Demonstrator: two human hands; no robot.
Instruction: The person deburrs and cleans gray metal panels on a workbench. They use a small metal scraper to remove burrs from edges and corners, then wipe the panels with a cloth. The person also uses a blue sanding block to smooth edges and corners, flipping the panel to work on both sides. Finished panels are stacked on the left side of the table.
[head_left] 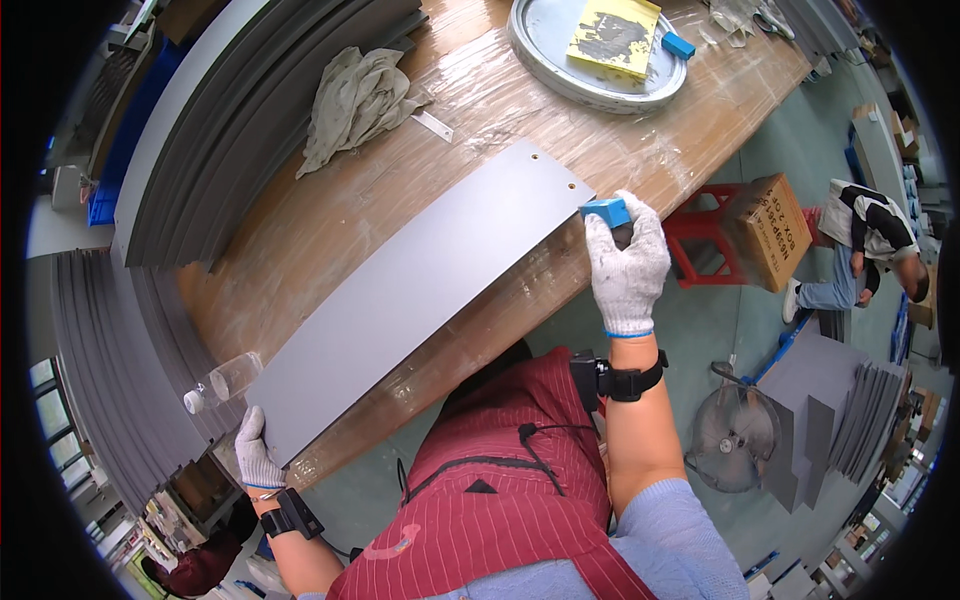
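A long grey panel [415, 290] lies slantwise over the wooden table, two small holes at its far right end. My left hand [257, 452], in a white knit glove, grips the panel's near left end, its thumb along the edge. My right hand [630, 262], gloved too, pinches a small blue block [606, 212] between thumb and fingers at the panel's far right corner. The block is at the panel's edge; I cannot tell whether they touch. A clear plastic bottle [232, 378] lies on its side by the panel's left end.
Stacked grey panels [270, 120] fill the table's left side. A crumpled cloth [360, 105] lies beyond my panel. At the back, a round lid [540, 60] bears a yellow sheet [597, 22] and another blue block [678, 45]. Right: red stool [705, 235], carton [768, 235], fan [735, 440], seated person [868, 235].
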